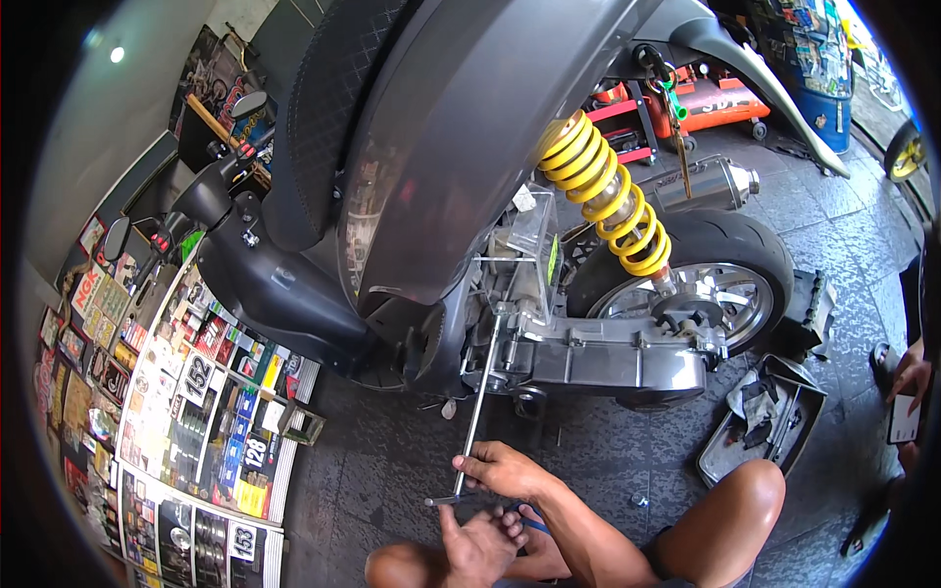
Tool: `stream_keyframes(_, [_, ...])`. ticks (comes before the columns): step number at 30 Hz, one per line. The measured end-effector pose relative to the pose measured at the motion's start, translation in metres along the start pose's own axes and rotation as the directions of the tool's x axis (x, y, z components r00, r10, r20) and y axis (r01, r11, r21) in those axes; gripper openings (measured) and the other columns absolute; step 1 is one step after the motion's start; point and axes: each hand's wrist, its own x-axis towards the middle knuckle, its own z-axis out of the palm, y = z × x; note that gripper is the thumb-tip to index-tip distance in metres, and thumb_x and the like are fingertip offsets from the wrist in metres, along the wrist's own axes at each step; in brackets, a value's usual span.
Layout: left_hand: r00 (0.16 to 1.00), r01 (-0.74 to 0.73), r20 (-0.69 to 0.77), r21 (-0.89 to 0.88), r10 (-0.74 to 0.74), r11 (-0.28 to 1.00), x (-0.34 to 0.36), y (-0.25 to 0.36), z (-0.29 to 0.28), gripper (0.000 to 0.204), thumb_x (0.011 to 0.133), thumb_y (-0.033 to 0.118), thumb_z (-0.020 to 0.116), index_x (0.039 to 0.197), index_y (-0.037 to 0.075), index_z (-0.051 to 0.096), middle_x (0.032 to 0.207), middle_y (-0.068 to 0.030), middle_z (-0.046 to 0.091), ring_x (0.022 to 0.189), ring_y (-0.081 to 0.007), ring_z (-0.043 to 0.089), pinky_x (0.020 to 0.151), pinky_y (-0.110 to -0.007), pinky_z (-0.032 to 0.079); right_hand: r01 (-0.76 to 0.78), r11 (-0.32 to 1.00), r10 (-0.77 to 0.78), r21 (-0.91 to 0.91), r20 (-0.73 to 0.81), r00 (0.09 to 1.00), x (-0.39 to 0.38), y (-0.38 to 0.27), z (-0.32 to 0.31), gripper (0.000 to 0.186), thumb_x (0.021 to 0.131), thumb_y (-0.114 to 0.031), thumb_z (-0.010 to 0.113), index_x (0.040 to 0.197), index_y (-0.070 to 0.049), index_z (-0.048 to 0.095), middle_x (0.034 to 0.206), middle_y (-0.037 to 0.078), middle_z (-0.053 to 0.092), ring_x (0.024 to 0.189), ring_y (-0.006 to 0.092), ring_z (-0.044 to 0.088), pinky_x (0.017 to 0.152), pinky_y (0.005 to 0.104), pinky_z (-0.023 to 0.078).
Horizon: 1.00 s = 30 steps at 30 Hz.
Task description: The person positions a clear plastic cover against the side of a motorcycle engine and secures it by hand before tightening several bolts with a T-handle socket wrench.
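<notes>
"Low beside the tilted-up scooter [441, 167], what's gripped?"

"Right hand [505, 472] clasps a long silver T-handled tool [480, 407] near its lower end; upper tip meets the engine casing [608, 358]."

"Left hand [478, 549]?"

"Palm up, grip released, fingers loosely curled. Thumb just below the tool's crossbar [442, 502]; contact, cannot tell."

"Surroundings?"

"Yellow coil spring [608, 206] by the rear wheel [750, 245]; tray [725, 453] with parts on floor, right."

Right hand [505, 469] grips a metal rod [479, 402]; left hand [480, 545] near it
</notes>
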Motion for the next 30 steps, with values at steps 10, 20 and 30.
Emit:
stream_keyframes(10, [0.329, -0.276, 0.444, 0.889, 0.833, -0.365, 0.019, 0.007, 0.038, 0.026, 0.084, 0.002, 0.056, 0.109, -0.004, 0.055, 0.103, -0.0196, 0.061, 0.092, -0.0344, 0.060, 0.086, -0.044, 0.047, -0.010, 0.998, -0.004, 0.064, 0.213, 0.977, 0.024, 0.003, -0.014, 0.039, 0.099, -0.041, 0.061, 0.088, -0.003, 0.068, 0.068, 0.000, 0.058, 0.059, 0.0081, 0.051, 0.053, 0.0251, 0.041])
stream_keyframes(20, [0.997, 0.010, 0.072, -0.077, -0.005, 0.997, -0.018, 0.006, 0.027, 0.067, 0.089, 0.068, 0.054, 0.097, 0.001, 0.053, 0.089, -0.0113, 0.053, 0.084, -0.0246, 0.049, 0.075, -0.040, 0.043, -0.009, 1.000, 0.008, 0.007, 0.191, 0.982, 0.026, 0.006, -0.017, 0.045, 0.097, -0.046, 0.060, 0.087, -0.003, 0.068, 0.071, 0.001, 0.061, 0.063, 0.0092, 0.054, 0.055, 0.0248, 0.044])
stream_keyframes(30, [0.343, -0.413, 0.595, 0.790, 0.727, -0.452, 0.025, 0.022, 0.024, 0.027, 0.084, 0.007, 0.052, 0.110, -0.002, 0.055, 0.111, -0.0184, 0.058, 0.098, -0.0289, 0.059, 0.086, -0.045, 0.049, 0.076, 0.996, -0.066, -0.037, 0.225, 0.972, 0.022, 0.000, -0.023, 0.044, 0.099, -0.043, 0.059, 0.077, -0.005, 0.063, 0.068, -0.002, 0.053, 0.063, 0.0094, 0.045, 0.057, 0.0268, 0.038])
